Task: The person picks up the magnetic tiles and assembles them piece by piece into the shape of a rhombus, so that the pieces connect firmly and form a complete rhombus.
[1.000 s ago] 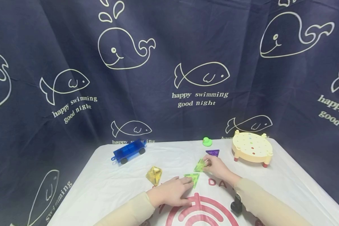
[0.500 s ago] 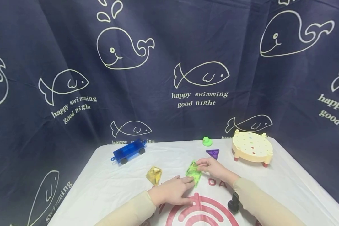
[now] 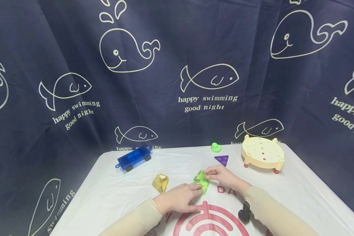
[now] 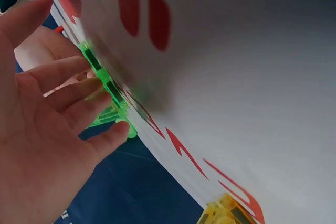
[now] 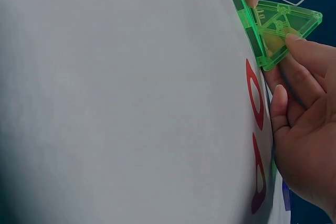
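Observation:
A clear green triangular magnetic tile (image 3: pixel 205 190) lies on the white tablecloth, point toward the person. The fingers of my left hand (image 3: pixel 180 198) rest on it, fairly straight, as the left wrist view also shows. My right hand (image 3: pixel 224 175) pinches a second green triangular tile (image 5: pixel 302 20) between thumb and fingers. That one is tilted up off the table, its lower edge against the far edge of the flat tile (image 5: pixel 242 17). Left of both sits a clear yellow pointed shape (image 3: pixel 160 183) beside the left hand. A purple triangular tile (image 3: pixel 222 160) lies beyond the right hand.
A blue wheeled wagon (image 3: pixel 135 158) stands at the back left. A green toy duck (image 3: pixel 215 147) and a cream footed pegboard-like disc (image 3: pixel 263 152) are at the back right. Something black (image 3: pixel 244 212) hangs by the right sleeve. A dark whale-print curtain (image 3: pixel 165 82) rises behind.
My right hand has moved left with its green tile, bringing it edge to edge with the flat one. The left hand has stayed nearly still on its tile.

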A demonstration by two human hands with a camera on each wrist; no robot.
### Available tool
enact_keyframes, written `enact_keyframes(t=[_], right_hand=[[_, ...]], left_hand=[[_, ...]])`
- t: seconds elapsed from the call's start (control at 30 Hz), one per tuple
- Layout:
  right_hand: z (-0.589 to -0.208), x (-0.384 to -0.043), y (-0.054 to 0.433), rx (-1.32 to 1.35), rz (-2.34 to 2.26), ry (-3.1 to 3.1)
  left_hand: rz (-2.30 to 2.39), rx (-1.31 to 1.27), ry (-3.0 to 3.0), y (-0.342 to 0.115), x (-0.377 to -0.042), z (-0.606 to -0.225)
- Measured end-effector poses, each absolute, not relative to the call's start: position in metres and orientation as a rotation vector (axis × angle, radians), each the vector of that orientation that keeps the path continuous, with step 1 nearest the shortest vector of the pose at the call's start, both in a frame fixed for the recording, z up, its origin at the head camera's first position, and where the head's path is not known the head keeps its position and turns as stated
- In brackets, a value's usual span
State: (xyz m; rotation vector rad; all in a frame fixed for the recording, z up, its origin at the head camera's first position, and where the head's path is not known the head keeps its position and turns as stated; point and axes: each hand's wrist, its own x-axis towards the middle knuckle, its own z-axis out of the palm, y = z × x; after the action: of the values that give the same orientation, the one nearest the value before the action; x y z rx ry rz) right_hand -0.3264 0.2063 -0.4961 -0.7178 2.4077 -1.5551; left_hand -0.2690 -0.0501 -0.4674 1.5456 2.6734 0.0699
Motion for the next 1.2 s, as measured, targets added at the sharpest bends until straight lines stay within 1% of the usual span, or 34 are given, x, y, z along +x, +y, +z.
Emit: enact_keyframes(t=[0.37,0.5,0.63,0.77,0.87,1.03,1.2], right_hand=[[-0.494,-0.326,0.21,-0.748,-1.524,2.396],[-0.489,-0.325,0.215,-0.646,-1.548,2.446],[-0.483,-0.325,0.217,-0.5,-1.535,2.659],[-0.477,-0.327,0.218,-0.39,-1.347,2.944],[-0.475,-0.329,0.221,-0.399,-1.086,3.081],[-0.478,-0.33,0.224,-0.405,-0.724,3.119],[-0.483,-0.326,0.227,-0.407,-0.592,3.115]], left_hand=[[0.108,1.569,2.629,-0.054,-0.274,-0.466],[0.086,1.578,2.664,-0.052,-0.272,-0.468],[0.041,1.552,2.698,-0.049,-0.27,-0.469],[0.024,1.505,2.705,-0.047,-0.269,-0.47],[0.031,1.482,2.703,-0.046,-0.27,-0.472],[0.039,1.48,2.705,-0.045,-0.271,-0.475],[0.039,1.472,2.712,-0.046,-0.269,-0.474]])
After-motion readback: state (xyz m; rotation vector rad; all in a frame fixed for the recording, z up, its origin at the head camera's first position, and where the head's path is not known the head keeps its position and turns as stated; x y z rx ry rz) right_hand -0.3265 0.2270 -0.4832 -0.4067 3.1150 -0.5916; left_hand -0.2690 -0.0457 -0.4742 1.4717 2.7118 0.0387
